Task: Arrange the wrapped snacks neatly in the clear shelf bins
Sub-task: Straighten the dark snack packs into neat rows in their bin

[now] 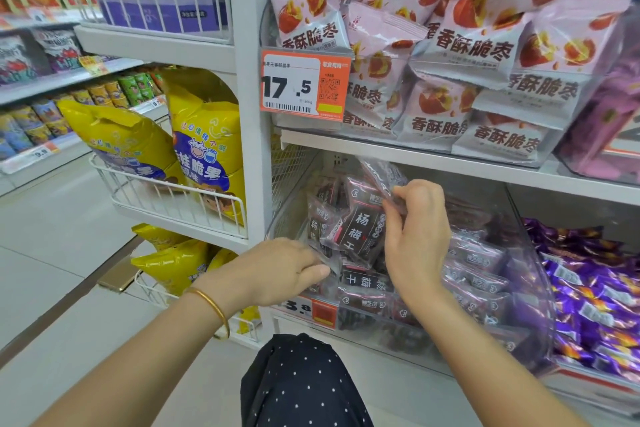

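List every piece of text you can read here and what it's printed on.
"17.5": orange price tag.
"香酥脆枣": pink bags.
"杨梅干": dark snack packs.
"脆果": yellow bags.
"9.9": left shelf tag.
"3.8": lower bin tag, partly hidden.
Tag small print and far packets: too blurred to read.

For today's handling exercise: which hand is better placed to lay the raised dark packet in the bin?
Likely right: the right hand pinches the raised packet; the left hand holds another packet at the bin front.
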Tool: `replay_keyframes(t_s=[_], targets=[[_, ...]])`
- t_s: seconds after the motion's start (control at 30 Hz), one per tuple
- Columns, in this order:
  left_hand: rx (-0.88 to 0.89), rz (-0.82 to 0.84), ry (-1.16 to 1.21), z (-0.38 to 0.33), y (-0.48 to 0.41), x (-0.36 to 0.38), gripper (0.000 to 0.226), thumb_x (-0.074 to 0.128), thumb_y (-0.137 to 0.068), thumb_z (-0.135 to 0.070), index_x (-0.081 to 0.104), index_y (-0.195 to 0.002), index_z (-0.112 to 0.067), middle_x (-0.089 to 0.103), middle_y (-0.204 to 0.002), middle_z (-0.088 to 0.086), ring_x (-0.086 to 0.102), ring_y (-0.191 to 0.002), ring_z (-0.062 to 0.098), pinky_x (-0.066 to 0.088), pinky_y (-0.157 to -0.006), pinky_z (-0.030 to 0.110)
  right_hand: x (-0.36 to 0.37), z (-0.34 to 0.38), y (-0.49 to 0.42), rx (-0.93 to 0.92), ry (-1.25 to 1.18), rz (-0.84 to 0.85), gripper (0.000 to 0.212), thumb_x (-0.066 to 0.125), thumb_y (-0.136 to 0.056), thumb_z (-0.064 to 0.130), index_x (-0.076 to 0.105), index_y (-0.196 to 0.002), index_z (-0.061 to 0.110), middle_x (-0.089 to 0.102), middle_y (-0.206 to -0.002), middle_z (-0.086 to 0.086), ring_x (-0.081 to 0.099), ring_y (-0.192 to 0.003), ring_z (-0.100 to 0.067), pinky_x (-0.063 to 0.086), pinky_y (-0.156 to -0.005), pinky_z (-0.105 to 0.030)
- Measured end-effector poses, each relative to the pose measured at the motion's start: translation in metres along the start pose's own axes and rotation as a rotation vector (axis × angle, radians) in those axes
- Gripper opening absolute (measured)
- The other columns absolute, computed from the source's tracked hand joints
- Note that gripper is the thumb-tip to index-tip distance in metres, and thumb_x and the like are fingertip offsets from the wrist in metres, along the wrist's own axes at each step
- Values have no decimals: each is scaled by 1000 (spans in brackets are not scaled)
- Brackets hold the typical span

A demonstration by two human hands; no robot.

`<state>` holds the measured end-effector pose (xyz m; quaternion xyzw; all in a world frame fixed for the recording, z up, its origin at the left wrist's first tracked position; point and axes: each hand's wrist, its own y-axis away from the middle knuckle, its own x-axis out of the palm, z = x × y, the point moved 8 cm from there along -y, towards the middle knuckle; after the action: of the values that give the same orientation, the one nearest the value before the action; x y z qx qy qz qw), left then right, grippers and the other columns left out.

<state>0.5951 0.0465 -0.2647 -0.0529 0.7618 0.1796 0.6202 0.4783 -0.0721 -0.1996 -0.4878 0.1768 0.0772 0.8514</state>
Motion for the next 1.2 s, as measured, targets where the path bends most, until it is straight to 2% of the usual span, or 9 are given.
replay_keyframes(t_s=[0.23, 0.37, 0.57, 0.67, 0.77, 0.87, 0.97, 1.1, 1.2], targets=[[-80, -182, -16, -2, -4, -13, 35, 30, -99, -44, 51, -95, -16, 63, -94, 6, 59, -87, 24, 43, -72, 34, 30, 40, 8, -119, -105, 26, 15, 53, -86, 12, 43, -97, 14, 55, -98, -13, 57, -80, -28, 46, -59, -31], [-86, -204, -89, -1, -9, -15, 21, 37, -99, -32, 46, -102, -14, 62, -96, 6, 60, -88, 26, 39, -68, 32, 57, 40, 6, -122, -253, 244, 17, 58, -87, 18, 44, -97, 16, 49, -107, -7, 53, -79, -18, 47, -59, -33], [-56, -231, 21, -3, -15, -18, 10, 42, -98, -28, 38, -94, -20, 53, -85, 1, 47, -75, 17, 36, -65, 30, 84, -4, 1, 287, -479, 601, 18, 61, -88, 13, 54, -103, 16, 60, -105, 5, 59, -84, -15, 52, -75, -34], [-69, -197, 20, -2, -23, -14, 14, 42, -97, -31, 43, -100, -17, 50, -86, 0, 49, -79, 19, 39, -68, 32, 89, -9, -6, 341, -482, 717, 45, 60, -86, 12, 47, -128, 22, 54, -107, 13, 59, -78, -14, 52, -76, -34], [-102, -142, 0, 0, -33, -12, 23, 41, -98, -32, 50, -104, -12, 60, -99, 8, 56, -91, 26, 39, -71, 32, 99, -3, -15, 277, -380, 800, 45, 57, -88, 37, 49, -132, 32, 56, -117, 8, 58, -100, -13, 50, -89, -37], [-150, -134, -4, 5, -41, -18, 28, 40, -98, -31, 56, -99, -8, 63, -104, 13, 58, -97, 29, 37, -72, 30, 96, 1, -27, 247, -339, 686, 30, 50, -96, 25, 62, -123, 20, 64, -118, 2, 57, -107, -15, 48, -93, -40], [-202, -173, -50, 11, -41, -28, 24, 43, -98, -29, 54, -91, -9, 60, -101, 14, 58, -97, 30, 38, -72, 31, 80, -15, -28, 416, -448, 517, 27, 47, -97, 18, 64, -117, 10, 64, -105, -2, 63, -85, -19, 57, -72, -30], [-248, -266, -113, 8, -36, -31, 25, 54, -94, -25, 49, -110, -7, 42, -119, 14, 59, -92, 30, 42, -72, 32, 54, -36, -21, 441, -470, 389, 26, 45, -98, 17, 63, -116, 15, 61, -109, -3, 66, -77, -17, 55, -62, -20], [-258, -480, -210, 5, -34, -45, 42, 69, -83, -19, 38, -110, -12, 32, -122, 11, 52, -94, 26, 43, -67, 29, 36, -53, -12, 517, -460, 359, 25, 44, -99, 19, 62, -117, 19, 60, -109, 4, 64, -67, -11, 53, -57, -19]])
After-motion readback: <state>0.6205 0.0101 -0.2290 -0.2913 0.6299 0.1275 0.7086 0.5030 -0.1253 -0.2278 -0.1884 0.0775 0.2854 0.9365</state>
